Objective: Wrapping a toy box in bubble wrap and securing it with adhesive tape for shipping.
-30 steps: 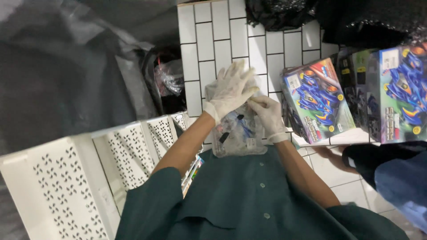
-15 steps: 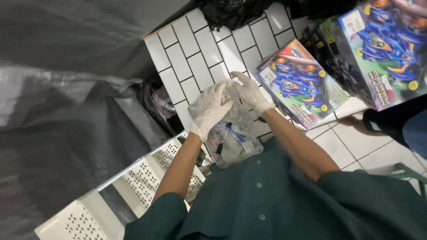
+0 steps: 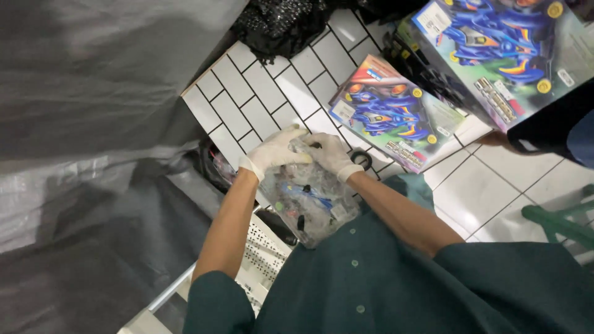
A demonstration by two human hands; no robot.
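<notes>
Both my hands wear white gloves and grip the top of a clear plastic bag [image 3: 309,204] filled with small blue, black and green parts. My left hand [image 3: 275,151] closes on the bag's upper left edge. My right hand [image 3: 331,154] pinches the upper right edge, close beside the left. The bag hangs in front of my green shirt, above the white tiled floor [image 3: 247,99].
Colourful toy-car boxes [image 3: 390,114] lie on the tiles to the right, a larger one [image 3: 501,52] beyond. Another person's hand [image 3: 495,141] touches the floor there. A white perforated rack [image 3: 263,253] sits below left, grey plastic sheeting [image 3: 93,124] at left, black fabric [image 3: 278,25] above, and a green stool leg [image 3: 557,222] at right.
The view has swung so the rack slid mostly out of sight and the boxes rose to the upper right. My hands moved from open, fingers spread, to closed on the bag's top.
</notes>
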